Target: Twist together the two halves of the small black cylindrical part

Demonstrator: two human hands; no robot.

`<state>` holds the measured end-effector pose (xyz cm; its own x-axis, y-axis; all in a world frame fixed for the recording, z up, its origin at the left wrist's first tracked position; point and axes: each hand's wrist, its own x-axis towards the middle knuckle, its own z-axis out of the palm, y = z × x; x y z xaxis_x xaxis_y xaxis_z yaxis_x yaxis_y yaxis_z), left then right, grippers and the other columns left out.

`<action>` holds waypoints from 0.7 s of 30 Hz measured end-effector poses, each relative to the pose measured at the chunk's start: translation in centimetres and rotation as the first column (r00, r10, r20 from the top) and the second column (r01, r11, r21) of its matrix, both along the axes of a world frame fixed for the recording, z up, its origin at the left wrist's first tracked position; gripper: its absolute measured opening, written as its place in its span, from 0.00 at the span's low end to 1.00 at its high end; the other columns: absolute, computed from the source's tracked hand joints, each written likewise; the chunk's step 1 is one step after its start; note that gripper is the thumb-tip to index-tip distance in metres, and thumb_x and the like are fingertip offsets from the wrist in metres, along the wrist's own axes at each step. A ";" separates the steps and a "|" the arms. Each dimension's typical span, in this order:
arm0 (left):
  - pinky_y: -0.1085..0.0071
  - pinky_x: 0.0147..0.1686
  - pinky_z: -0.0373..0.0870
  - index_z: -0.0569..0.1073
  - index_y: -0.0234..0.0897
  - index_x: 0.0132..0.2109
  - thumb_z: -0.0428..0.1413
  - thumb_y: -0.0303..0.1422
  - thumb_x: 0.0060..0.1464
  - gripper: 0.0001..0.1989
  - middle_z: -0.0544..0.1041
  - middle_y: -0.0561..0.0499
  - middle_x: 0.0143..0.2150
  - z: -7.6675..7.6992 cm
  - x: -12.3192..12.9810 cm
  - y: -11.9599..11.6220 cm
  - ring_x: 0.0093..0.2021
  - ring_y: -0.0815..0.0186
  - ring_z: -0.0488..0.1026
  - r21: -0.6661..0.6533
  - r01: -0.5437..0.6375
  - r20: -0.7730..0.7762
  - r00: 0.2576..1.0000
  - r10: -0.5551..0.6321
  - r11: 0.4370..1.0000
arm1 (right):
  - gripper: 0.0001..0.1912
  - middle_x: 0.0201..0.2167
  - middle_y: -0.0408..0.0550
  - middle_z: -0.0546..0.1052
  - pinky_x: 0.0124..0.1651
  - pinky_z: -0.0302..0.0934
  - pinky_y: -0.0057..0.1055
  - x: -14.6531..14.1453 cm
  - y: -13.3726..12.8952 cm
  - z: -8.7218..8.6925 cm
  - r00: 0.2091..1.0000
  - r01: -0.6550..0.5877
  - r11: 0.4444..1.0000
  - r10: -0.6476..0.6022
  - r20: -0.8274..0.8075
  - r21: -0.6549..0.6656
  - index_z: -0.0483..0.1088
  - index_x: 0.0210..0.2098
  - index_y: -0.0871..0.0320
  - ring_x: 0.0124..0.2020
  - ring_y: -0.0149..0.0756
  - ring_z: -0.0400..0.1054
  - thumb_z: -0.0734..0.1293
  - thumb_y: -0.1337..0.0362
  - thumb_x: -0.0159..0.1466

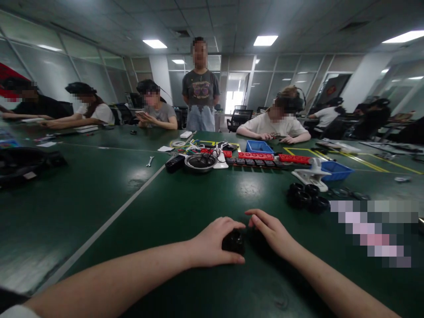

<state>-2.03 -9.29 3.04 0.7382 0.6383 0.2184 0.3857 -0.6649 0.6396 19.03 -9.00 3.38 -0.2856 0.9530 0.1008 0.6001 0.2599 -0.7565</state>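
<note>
A small glossy black round part (pixel 234 241) rests on the green table in front of me. My left hand (pixel 217 242) is closed round it from the left, with the thumb on the near side and the fingers on the far side. Just to the right is my right hand (pixel 270 229), its index finger stretched toward the part and its other fingers mostly hidden. A dark patch lies under that palm; I cannot tell whether it is shadow or another black piece. Farther right, several similar black round parts (pixel 306 197) stand clustered together.
Beyond my hands lie a round black speaker-like disc (pixel 200 162), a black handheld device (pixel 175 163), a wrench (pixel 150 161), red strips (pixel 255 156), a white clamp-like stand (pixel 311 175) and blue bins (pixel 336 170). Several people sit around the table; one person (pixel 200 95) stands behind it.
</note>
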 end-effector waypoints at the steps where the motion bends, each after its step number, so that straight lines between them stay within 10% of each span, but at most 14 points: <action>1: 0.63 0.50 0.60 0.60 0.41 0.56 0.63 0.41 0.42 0.35 0.64 0.47 0.52 0.0 -0.3 0.2 0.50 0.57 0.62 -0.027 -0.016 0.012 1.000 0.016 0.999 | 0.21 0.29 0.46 0.71 0.38 0.60 0.35 0.1 0.1 0.1 1.000 -0.011 1.000 0.011 0.003 -0.013 0.64 0.44 0.60 0.33 0.37 0.66 0.51 0.52 0.63; 11: 0.69 0.41 0.63 0.69 0.41 0.43 0.65 0.34 0.41 0.20 0.70 0.53 0.39 -0.2 0.3 0.9 0.40 0.63 0.67 -0.142 -0.088 0.086 0.991 0.101 0.986 | 0.21 0.37 0.48 0.71 0.41 0.59 0.36 -0.2 -0.4 1.6 0.918 -0.360 0.919 0.380 0.114 -0.161 0.68 0.43 0.59 0.39 0.41 0.65 0.68 0.55 0.53; 21: 0.68 0.46 0.62 0.69 0.42 0.48 0.65 0.34 0.42 0.24 0.68 0.52 0.43 0.4 0.4 2.1 0.44 0.63 0.66 -0.133 0.022 0.126 0.992 -0.005 0.991 | 0.12 0.35 0.46 0.70 0.43 0.58 0.34 -0.3 0.7 1.1 0.900 -0.394 0.908 0.412 0.143 -0.142 0.70 0.38 0.57 0.39 0.38 0.63 0.69 0.66 0.53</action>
